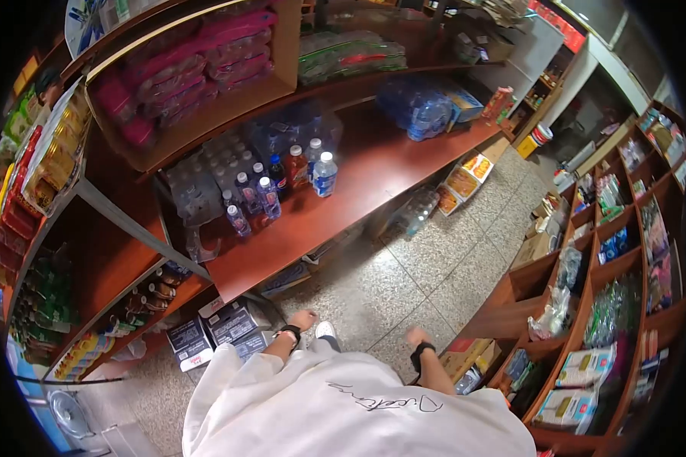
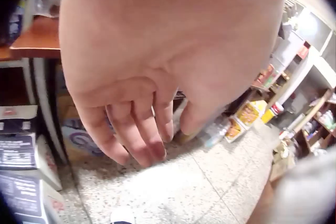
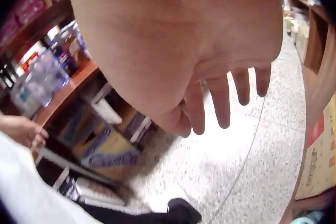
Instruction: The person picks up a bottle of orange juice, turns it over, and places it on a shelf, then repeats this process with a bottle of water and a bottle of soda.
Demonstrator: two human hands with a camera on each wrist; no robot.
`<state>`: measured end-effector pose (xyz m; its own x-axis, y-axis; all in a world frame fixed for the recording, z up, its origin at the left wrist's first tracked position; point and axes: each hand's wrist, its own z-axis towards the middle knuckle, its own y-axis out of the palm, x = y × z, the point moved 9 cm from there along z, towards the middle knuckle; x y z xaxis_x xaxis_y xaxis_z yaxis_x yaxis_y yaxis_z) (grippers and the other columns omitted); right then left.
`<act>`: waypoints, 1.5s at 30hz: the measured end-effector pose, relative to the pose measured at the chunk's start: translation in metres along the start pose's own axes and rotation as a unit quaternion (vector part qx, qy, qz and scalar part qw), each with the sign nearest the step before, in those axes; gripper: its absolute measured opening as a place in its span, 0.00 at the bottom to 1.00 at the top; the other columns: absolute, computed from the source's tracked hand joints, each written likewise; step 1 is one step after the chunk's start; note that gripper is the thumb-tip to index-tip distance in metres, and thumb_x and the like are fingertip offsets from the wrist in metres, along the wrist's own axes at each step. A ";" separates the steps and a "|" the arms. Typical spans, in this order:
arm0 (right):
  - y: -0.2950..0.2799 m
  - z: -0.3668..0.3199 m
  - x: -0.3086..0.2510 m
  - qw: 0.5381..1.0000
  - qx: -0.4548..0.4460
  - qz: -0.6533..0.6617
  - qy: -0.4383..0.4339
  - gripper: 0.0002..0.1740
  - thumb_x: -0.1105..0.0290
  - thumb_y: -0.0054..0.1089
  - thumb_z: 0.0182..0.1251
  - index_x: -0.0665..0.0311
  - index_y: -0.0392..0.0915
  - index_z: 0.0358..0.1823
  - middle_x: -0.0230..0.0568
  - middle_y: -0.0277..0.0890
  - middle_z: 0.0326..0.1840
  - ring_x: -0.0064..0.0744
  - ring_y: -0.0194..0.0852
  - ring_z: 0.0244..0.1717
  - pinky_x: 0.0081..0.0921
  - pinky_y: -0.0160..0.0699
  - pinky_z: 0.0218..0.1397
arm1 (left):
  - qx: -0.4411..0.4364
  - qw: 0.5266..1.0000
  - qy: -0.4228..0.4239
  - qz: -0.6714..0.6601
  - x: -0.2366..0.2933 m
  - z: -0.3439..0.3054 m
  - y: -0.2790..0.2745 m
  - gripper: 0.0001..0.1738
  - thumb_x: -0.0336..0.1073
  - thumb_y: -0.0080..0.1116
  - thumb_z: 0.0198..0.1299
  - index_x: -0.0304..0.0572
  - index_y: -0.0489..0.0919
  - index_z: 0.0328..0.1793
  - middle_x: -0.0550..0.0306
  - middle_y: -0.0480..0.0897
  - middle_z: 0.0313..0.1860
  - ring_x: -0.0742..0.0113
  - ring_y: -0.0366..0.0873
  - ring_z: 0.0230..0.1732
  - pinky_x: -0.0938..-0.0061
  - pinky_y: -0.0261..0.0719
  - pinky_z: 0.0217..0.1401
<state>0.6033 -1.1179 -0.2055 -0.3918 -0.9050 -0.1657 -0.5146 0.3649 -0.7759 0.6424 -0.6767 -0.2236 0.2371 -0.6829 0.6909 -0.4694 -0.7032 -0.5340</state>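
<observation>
White shirt cloth [image 1: 320,426], marked with dark script, spreads closest of all, and the red-brown counter [image 1: 370,171] lies beyond it. Left of the counter, yellow packs [image 1: 53,164] crowd a rack. Pink-wrapped packs [image 1: 232,65] fill a carton above the counter's left part, while dark-and-white boxes [image 1: 229,329] are stacked on the floor by its near left end. On the counter's left half, bottles stand bunched — purple-labelled ones [image 1: 269,199] with white caps, an orange-red one [image 1: 297,169], then a blue-labelled one [image 1: 325,179] at the group's right.

Just off the counter's near end, close to those boxes, the person's left hand [image 2: 163,66] hangs idle, fingers relaxed and slightly bent. Toward the counter's far end rests a wrapped pack of bluish bottles [image 1: 423,110]; clear bottles [image 1: 419,213] and printed cartons [image 1: 463,183] sit on the floor below that stretch. Out in front of the counter, over the speckled floor, the right hand [image 3: 184,50] dangles loosely too, fingers extended. Right of the counter, across the aisle, a cardboard box [image 1: 465,356] — nearest thing to that hand — stands beside wooden shelving [image 1: 503,318].
</observation>
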 end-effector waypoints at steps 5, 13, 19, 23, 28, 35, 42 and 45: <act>-0.081 0.038 -0.074 0.988 0.095 0.116 -0.042 0.18 0.58 0.51 0.63 0.59 0.85 0.45 0.55 0.82 0.49 0.54 0.80 0.50 0.42 0.75 0.57 | -0.044 0.996 -0.001 0.083 0.010 0.002 0.025 0.20 0.47 0.55 0.59 0.44 0.85 0.49 0.42 0.85 0.46 0.44 0.83 0.49 0.58 0.78 0.55; -0.035 0.076 -0.201 0.967 0.035 -0.165 -0.189 0.17 0.63 0.51 0.60 0.52 0.85 0.46 0.45 0.81 0.53 0.53 0.68 0.62 0.51 0.59 0.66 | 0.029 0.977 -0.206 -0.041 -0.101 -0.019 -0.013 0.21 0.48 0.52 0.58 0.45 0.86 0.48 0.39 0.84 0.48 0.41 0.81 0.52 0.54 0.77 0.57; -0.107 0.170 -0.264 0.952 0.056 -0.176 -0.246 0.13 0.62 0.56 0.56 0.54 0.86 0.39 0.47 0.82 0.47 0.51 0.72 0.58 0.48 0.68 0.60 | 0.158 0.949 -0.272 -0.034 -0.159 0.019 -0.047 0.16 0.47 0.55 0.61 0.45 0.87 0.37 0.52 0.87 0.32 0.58 0.86 0.34 0.65 0.83 0.42; -0.111 0.231 -0.310 0.942 -0.053 -0.176 -0.280 0.17 0.59 0.57 0.56 0.54 0.85 0.44 0.49 0.83 0.49 0.53 0.76 0.57 0.49 0.71 0.60 | 0.192 0.966 -0.127 -0.117 -0.044 0.098 -0.128 0.16 0.43 0.54 0.60 0.43 0.87 0.44 0.43 0.86 0.39 0.47 0.85 0.45 0.60 0.81 0.49; -0.176 0.257 -0.434 0.916 -0.070 -0.068 -0.388 0.14 0.58 0.54 0.63 0.51 0.81 0.47 0.46 0.84 0.43 0.49 0.81 0.49 0.46 0.78 0.54 | 0.375 0.925 0.043 -0.042 0.155 0.177 -0.300 0.17 0.30 0.57 0.61 0.35 0.77 0.56 0.44 0.81 0.53 0.47 0.78 0.55 0.61 0.76 0.59; -0.245 0.235 -0.547 0.841 -0.069 -0.016 -0.536 0.16 0.58 0.56 0.62 0.56 0.76 0.48 0.50 0.83 0.44 0.53 0.82 0.46 0.50 0.79 0.52 | 0.435 0.855 0.070 0.274 0.257 0.284 -0.423 0.21 0.35 0.61 0.53 0.41 0.77 0.55 0.46 0.79 0.50 0.46 0.75 0.50 0.55 0.75 0.53; -0.252 0.233 -0.546 0.848 -0.115 0.080 -0.512 0.25 0.58 0.55 0.63 0.60 0.68 0.60 0.59 0.81 0.45 0.61 0.79 0.46 0.54 0.78 0.50 | 0.321 0.903 0.063 0.279 0.291 0.287 -0.433 0.13 0.38 0.64 0.52 0.42 0.80 0.42 0.45 0.81 0.43 0.43 0.78 0.44 0.54 0.77 0.49; -0.246 0.229 -0.545 0.839 -0.162 0.053 -0.516 0.32 0.57 0.55 0.64 0.62 0.64 0.68 0.60 0.80 0.48 0.64 0.77 0.48 0.54 0.76 0.51 | 0.368 0.919 -0.003 0.143 0.235 0.290 -0.416 0.17 0.33 0.71 0.43 0.49 0.81 0.43 0.48 0.80 0.42 0.44 0.78 0.43 0.53 0.78 0.47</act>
<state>1.1177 -0.7649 -0.0635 0.3347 -0.5094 -0.7928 -0.7651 0.3443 -0.5442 1.1400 -0.6019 0.0191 0.1997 -0.8605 0.4687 0.1882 -0.4357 -0.8802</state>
